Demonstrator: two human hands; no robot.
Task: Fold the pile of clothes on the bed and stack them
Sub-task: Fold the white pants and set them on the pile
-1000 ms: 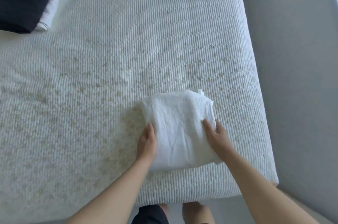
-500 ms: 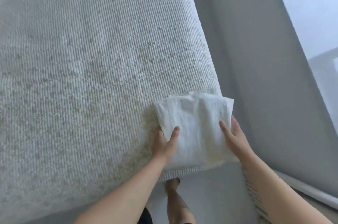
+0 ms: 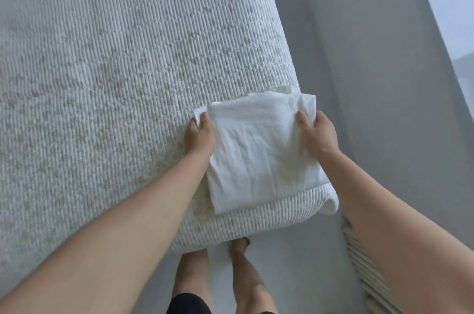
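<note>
A folded white garment [image 3: 259, 149] lies at the near right corner of the bed [image 3: 115, 82], its near edge close to the mattress rim. My left hand [image 3: 200, 137] grips the garment's left edge, thumb on top near its far left corner. On the other side, my right hand [image 3: 316, 134] holds the right edge, thumb on top and fingers curled round the side. Both hands sit at the far half of the bundle.
The grey floor [image 3: 346, 57] runs along the right side of the bed, with a wall or window strip [image 3: 446, 18] beyond. My bare legs and feet [image 3: 241, 257] stand at the bed's foot. A ribbed white object [image 3: 369, 267] lies on the floor at right.
The view has swung right, so the dark and white stack at the far left is out of sight. Both hands have slid up the garment's sides and now grip its edges near the far corners.
</note>
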